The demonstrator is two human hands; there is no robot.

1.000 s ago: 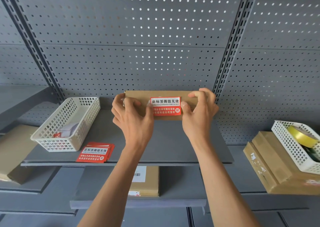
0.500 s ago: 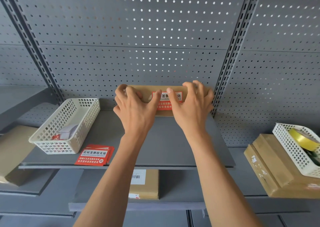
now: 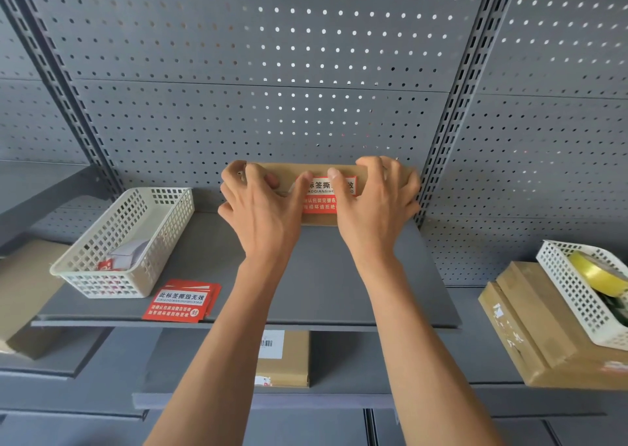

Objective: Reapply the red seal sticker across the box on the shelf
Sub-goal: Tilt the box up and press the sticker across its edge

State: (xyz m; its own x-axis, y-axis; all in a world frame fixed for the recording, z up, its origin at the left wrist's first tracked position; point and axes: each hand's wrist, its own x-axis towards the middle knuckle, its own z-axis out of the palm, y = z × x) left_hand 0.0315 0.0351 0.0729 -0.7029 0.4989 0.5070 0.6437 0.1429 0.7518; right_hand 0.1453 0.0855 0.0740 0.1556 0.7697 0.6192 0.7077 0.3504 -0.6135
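Observation:
A flat brown cardboard box [image 3: 319, 170] rests at the back of the grey shelf [image 3: 306, 286], against the pegboard. A red seal sticker [image 3: 323, 196] with white and black print lies across the box's front edge. My left hand [image 3: 261, 207] holds the box's left part, its thumb on the sticker's left end. My right hand [image 3: 373, 204] covers the right part, fingers over the top edge, thumb pressing the sticker's right half. Both hands hide much of the box and the sticker's ends.
A white plastic basket [image 3: 125, 241] with paper scraps stands at the shelf's left. A stack of red stickers [image 3: 181, 301] lies near the front edge. Brown boxes [image 3: 543, 330] and a basket with yellow tape [image 3: 594, 275] sit at right. Another box [image 3: 285, 360] lies on the lower shelf.
The box has been pushed back against the pegboard. Both thumbs have slid inward over the sticker, now covering its ends.

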